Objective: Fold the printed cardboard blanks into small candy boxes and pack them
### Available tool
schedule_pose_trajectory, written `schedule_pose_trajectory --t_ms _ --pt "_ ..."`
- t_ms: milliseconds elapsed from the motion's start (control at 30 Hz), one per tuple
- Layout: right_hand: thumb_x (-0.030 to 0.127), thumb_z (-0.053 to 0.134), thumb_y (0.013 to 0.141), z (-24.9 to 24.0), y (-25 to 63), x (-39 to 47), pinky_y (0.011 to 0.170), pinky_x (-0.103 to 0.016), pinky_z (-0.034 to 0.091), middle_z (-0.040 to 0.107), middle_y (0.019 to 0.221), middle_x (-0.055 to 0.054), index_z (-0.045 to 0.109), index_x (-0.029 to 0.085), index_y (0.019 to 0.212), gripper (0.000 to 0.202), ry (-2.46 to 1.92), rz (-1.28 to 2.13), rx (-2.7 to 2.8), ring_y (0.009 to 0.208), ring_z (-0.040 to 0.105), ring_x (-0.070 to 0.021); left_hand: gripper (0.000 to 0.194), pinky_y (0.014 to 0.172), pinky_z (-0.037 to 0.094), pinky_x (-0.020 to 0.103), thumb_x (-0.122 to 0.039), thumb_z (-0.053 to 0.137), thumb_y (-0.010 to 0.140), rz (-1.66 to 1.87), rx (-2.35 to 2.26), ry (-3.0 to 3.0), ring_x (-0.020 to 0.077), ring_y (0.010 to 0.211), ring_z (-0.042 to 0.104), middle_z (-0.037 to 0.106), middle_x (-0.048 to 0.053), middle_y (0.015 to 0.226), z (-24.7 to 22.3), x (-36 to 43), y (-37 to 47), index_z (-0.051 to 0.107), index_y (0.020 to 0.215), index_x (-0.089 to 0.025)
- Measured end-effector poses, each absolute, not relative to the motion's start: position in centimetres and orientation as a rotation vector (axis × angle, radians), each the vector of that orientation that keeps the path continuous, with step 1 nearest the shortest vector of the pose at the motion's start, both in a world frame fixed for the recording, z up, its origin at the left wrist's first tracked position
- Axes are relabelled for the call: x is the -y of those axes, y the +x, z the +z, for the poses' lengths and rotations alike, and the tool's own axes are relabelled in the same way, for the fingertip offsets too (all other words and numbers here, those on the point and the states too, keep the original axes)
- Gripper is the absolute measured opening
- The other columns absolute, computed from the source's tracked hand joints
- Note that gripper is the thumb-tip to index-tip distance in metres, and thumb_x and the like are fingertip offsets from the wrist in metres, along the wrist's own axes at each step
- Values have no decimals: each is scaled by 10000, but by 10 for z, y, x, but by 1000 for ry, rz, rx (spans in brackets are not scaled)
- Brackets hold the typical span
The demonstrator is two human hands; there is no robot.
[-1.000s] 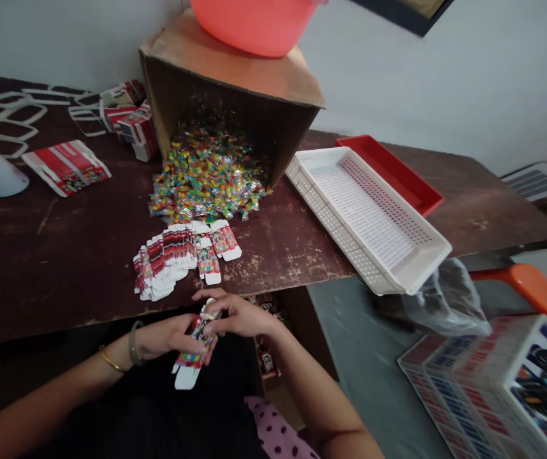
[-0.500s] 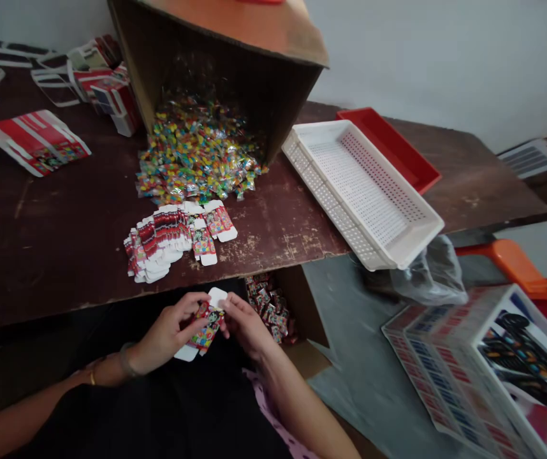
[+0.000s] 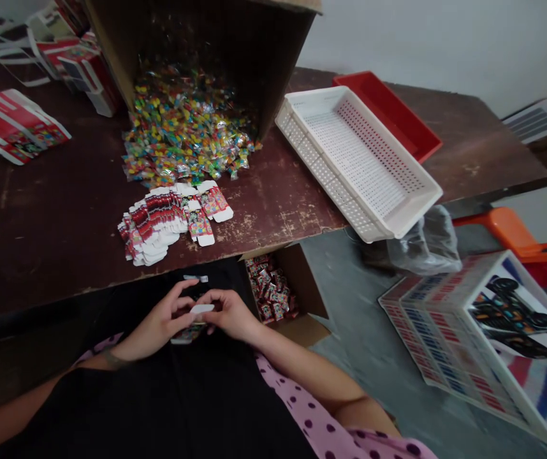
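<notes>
Over my lap, below the table edge, both hands grip one small printed candy box with a white end flap. My left hand has its fingers bent round the box's left side. From the other side, the fingers of my right hand pinch it near the white flap; the fingers hide much of the box. On the table ahead lies a fanned stack of flat candy boxes, with a couple of loose ones at its right end. Behind them, wrapped candies spill from a big cardboard carton.
A white perforated basket overhangs the table's front edge, beside a red tray. An open carton of small filled boxes stands below, right of my lap. Further right are a white-and-coloured crate and an orange stool.
The box in my hands has tilted, so its printed face shows less and the white flap lies flatter. My right hand has moved slightly left. The whole view has shifted, tipping downward.
</notes>
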State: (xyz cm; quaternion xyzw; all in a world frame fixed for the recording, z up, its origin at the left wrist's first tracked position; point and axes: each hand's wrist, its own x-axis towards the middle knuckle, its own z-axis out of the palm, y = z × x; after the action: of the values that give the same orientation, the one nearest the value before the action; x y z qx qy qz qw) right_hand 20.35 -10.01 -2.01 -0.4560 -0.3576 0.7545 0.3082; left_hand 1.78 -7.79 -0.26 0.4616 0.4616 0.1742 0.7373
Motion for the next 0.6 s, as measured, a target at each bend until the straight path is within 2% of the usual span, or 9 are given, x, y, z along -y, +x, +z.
schedule_pose_trajectory --t_ms 67,167,300,433,533,600 --pt "391 708 810 -15 199 103 756 -277 507 655 847 -21 755 207 939 230 -1230 1698 1258 804 615 -145 619 878 485 351 -327 669 784 342 -1020 875 272 1040 652 703 106 1163 -8 77 17 471 1355 -188" --pt "391 591 912 -13 195 103 825 -288 479 670 909 -43 771 237 1000 253 -1231 1533 1396 885 616 -160 599 990 437 405 -322 675 769 296 -1020 749 315 1186 585 656 153 1281 -15 73 10 534 1324 -146" --pt "411 717 808 -24 193 96 756 -274 489 687 871 -33 790 246 933 220 -1232 1624 1281 822 631 -158 639 1072 383 434 -320 698 774 285 -819 655 316 1303 500 564 137 1418 -24 70 -3 520 1373 -189" --pt "450 755 750 -37 192 89 656 -250 507 676 833 -25 798 243 855 236 -1257 1675 1169 715 614 -136 665 1113 341 444 -314 707 805 242 -771 842 281 1321 490 508 84 1479 -30 68 -7 465 1422 -258" --pt "490 727 764 -42 191 88 526 -237 499 659 836 -30 794 223 873 297 -1263 1759 1104 595 570 -113 617 1130 317 448 -327 669 842 230 -757 913 267 1319 494 495 67 1491 -31 65 -7 465 1422 -277" --pt "460 682 821 -42 192 90 582 -258 525 657 846 -40 788 213 910 284 -1255 1675 1226 644 594 -130 642 1123 324 448 -306 680 828 213 -748 913 274 1326 486 491 76 1493 -33 64 -8 455 1428 -272"
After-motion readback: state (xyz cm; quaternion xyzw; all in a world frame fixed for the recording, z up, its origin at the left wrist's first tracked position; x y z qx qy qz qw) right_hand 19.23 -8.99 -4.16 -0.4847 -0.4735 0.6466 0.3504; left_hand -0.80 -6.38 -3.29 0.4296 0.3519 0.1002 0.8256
